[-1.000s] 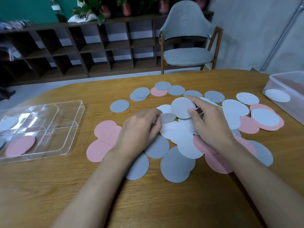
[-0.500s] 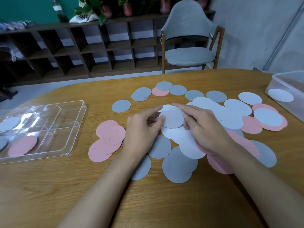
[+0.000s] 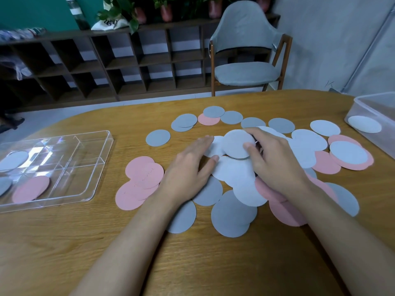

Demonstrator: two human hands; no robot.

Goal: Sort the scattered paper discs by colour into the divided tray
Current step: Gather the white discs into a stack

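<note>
Step in hand: picking one disc out of the heap, by the look of it, with the sort barely begun.
Right hand: the right hand (image 3: 275, 165) pinches the pale disc (image 3: 235, 144) by its edge, forefinger over the top and thumb below, so the disc tilts up off the pile.
Left hand: the left hand (image 3: 188, 174) lies flat with its fingers straight, pressing on the white discs beside that one; it grips nothing.
Where the discs are: most are spread across the middle of the table (image 3: 64, 253), overlapping. There is a pink cluster (image 3: 141, 178) to the left, grey discs (image 3: 230, 214) nearest the person, and more pale and pink ones out to the right.
Tray: the divided tray (image 3: 104, 159) sits well apart on the left, holding a pink disc (image 3: 31, 189), a pale one and a grey one in separate sections.
Next move: probably a clean lift without dragging the neighbours, then a long carry left to the pale section.
Materials: thin, flat, matte paper circles that will likely flex and cling to each other. The tray is clear, glossy hard plastic with rounded corners, and the table is smooth wood grain.
Off to the side: a clear tub (image 3: 374, 107) at the right edge holds one white disc (image 3: 364, 124).
</note>
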